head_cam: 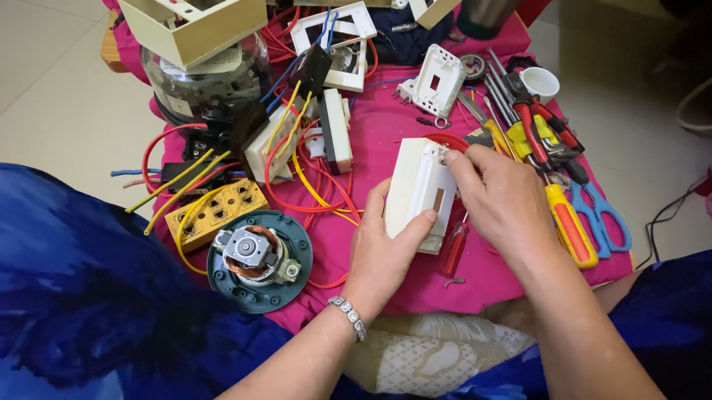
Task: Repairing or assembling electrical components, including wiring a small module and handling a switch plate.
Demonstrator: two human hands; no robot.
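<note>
Below, from my remote seat, I see a counter draped in a magenta cloth and crowded with electrical parts. At its far left stands the biggest piece, a clear glass-domed meter with a cream open-frame box resting on top. Nearer the front edge lies a teal round base carrying a small motor, and just beside it a yellow terminal block with yellow wires running off it. Red and yellow wires loop across the middle of the cloth.

At the centre sits the white switch box, tilted up on its edge. My left hand holds it from below, thumb pressed across its lower face, fingers curled around its left side. My right hand comes in from the right, its fingers pinched narrow at the box's upper corner; I cannot tell whether they grip something small there. A red-handled screwdriver lies on the cloth just under the box.

To the right lies a heap of tools: a yellow and orange screwdriver near my right wrist, blue-handled scissors beside it, red-handled pliers further back. Behind those stands a small white cup, and a white socket plate lies behind the box.
</note>
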